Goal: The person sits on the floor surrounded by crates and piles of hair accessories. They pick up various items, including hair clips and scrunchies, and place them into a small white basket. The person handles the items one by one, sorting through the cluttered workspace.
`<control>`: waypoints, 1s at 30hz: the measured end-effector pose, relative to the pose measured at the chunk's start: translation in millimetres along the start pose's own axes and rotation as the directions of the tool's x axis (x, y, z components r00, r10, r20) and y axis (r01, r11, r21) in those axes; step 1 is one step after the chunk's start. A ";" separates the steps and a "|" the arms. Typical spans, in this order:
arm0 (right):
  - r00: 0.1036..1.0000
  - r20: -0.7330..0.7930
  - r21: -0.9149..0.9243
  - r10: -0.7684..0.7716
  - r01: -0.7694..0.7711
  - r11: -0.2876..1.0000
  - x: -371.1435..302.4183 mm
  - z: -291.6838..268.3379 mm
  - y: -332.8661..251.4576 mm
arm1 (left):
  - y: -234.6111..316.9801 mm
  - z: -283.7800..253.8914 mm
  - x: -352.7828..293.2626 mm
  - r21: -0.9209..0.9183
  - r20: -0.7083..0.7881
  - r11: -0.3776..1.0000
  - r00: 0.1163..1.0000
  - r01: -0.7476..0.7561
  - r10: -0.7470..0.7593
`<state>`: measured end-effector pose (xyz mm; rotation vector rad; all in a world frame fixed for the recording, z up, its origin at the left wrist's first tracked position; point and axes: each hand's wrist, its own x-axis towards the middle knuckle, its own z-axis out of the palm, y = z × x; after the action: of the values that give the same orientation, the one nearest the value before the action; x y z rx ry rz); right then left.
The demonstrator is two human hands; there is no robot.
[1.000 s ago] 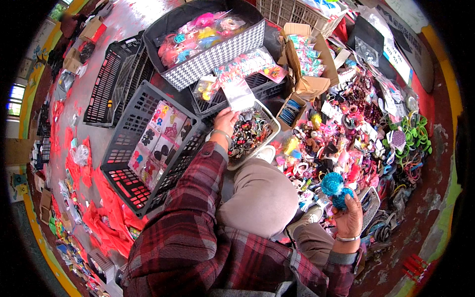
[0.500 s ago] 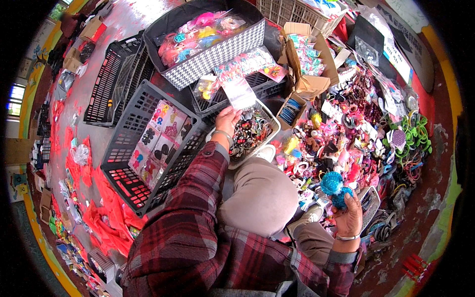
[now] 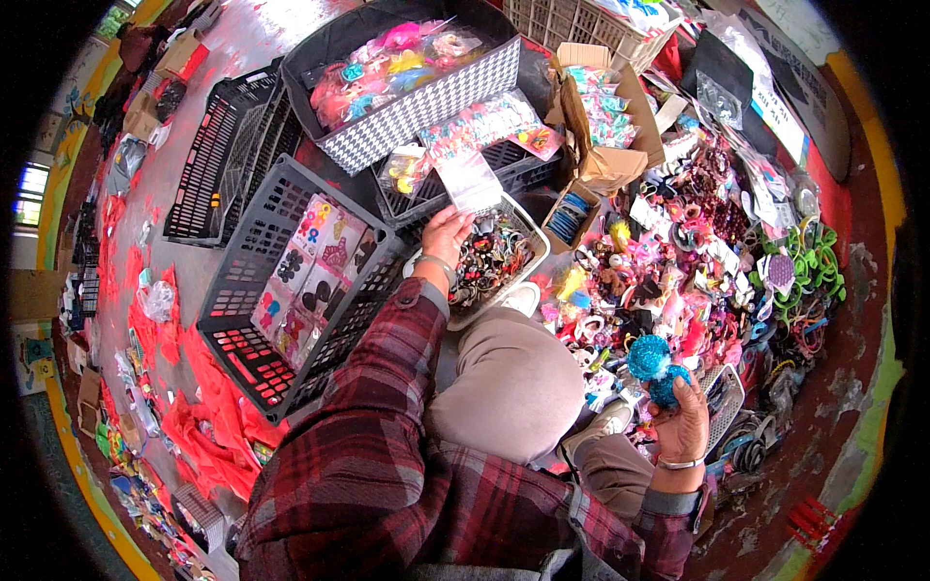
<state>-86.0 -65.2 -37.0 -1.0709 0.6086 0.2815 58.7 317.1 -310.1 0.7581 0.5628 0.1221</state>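
Note:
My left hand (image 3: 446,240) pinches the lower edge of a small clear plastic bag (image 3: 470,182) with a whitish look. Below that bag, a white basket (image 3: 535,254) holds a tangle of dark hair ties (image 3: 484,263). On the right, my right hand (image 3: 684,424) is closed on a glittery blue hair accessory (image 3: 647,356) with two rounded lobes, one standing up above the fingers. What part the fingers grip is hidden. Behind it spreads a large heap of mixed hair accessories (image 3: 678,261).
A tilted dark crate (image 3: 228,324) with carded accessories stands to the left. Ahead are a houndstooth-patterned bin (image 3: 417,107) of bagged items, an open cardboard box (image 3: 620,160) and a small box (image 3: 572,215) of blue pieces. A small grey basket (image 3: 733,402) sits beside my right hand.

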 end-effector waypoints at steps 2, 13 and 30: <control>1.000 0.007 0.004 -0.002 0.002 1.000 0.3 0.3 0.2 | -0.6 -2.5 0.9 0.007 -0.005 1.000 1.000 -0.013 0.013; 1.000 0.009 0.001 0.005 -0.005 1.000 1.4 -0.7 0.6 | -0.3 -3.0 4.6 0.030 -0.068 1.000 0.998 -0.004 0.006; 1.000 0.005 -0.021 0.003 -0.003 1.000 1.9 -0.4 0.8 | -1.0 4.0 6.5 -0.005 -0.097 1.000 0.995 -0.022 0.021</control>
<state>-85.1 -65.4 -38.8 -1.0888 0.6043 0.2935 66.2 315.8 -311.2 0.7557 0.6467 0.1814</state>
